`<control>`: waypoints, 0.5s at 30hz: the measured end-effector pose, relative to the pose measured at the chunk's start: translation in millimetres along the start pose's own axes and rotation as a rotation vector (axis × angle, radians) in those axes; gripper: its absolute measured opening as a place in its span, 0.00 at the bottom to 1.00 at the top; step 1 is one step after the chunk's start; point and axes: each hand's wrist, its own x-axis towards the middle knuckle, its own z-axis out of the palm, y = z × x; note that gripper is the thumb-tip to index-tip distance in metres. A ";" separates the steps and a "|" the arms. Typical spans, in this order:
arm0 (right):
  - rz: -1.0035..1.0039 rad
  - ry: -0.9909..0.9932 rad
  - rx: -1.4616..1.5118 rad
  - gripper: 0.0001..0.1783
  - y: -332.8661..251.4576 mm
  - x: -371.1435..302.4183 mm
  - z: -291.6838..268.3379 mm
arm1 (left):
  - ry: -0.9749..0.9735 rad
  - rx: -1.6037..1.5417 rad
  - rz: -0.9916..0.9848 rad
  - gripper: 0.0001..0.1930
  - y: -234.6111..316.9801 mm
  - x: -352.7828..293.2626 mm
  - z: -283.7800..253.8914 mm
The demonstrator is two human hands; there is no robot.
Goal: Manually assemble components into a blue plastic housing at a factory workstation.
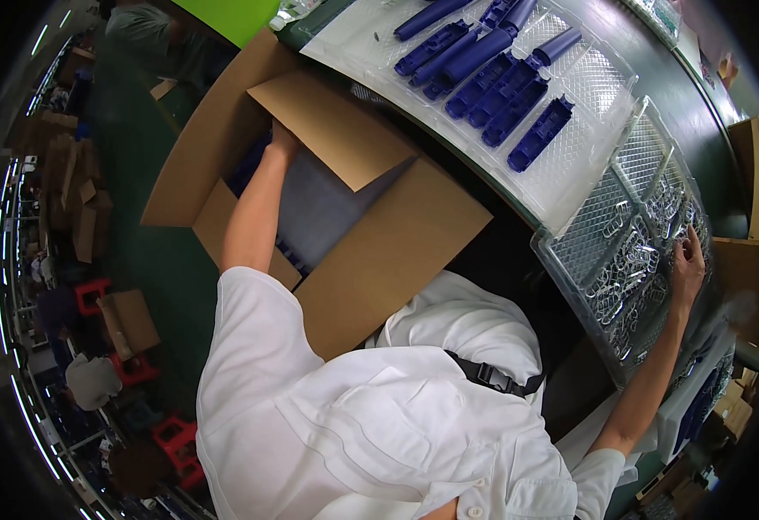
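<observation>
Numerous metal clips (629,262) are lying under and to the left of the right hand (690,265) in a clear divided tray (580,232); its fingers are bending down among them, but I cannot tell whether they are pinching one. The left hand (283,140) is reaching into a cardboard box (379,269), its fingers hiding behind a flap (336,121), so its grip is not showing. Between both hands, blue casings (539,137) are resting on a textured plastic sheet (603,80).

Left hand (283,139) and right hand (690,267) reach wide apart
</observation>
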 end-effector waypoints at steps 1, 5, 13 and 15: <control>-0.044 0.023 0.051 0.22 4.5 2.7 -9.2 | -0.097 0.066 0.024 0.23 20.5 -6.1 -7.2; -0.002 -0.018 0.133 0.15 37.6 -5.0 -20.4 | -0.599 0.201 -0.259 0.19 98.2 -11.4 -60.0; 0.004 0.036 0.431 0.10 16.6 -7.5 -18.0 | -0.258 -0.218 -0.482 0.10 176.8 -58.6 -163.6; 0.036 0.008 0.447 0.10 24.7 1.6 -15.6 | -0.256 -0.297 -0.534 0.09 171.7 -71.4 -162.4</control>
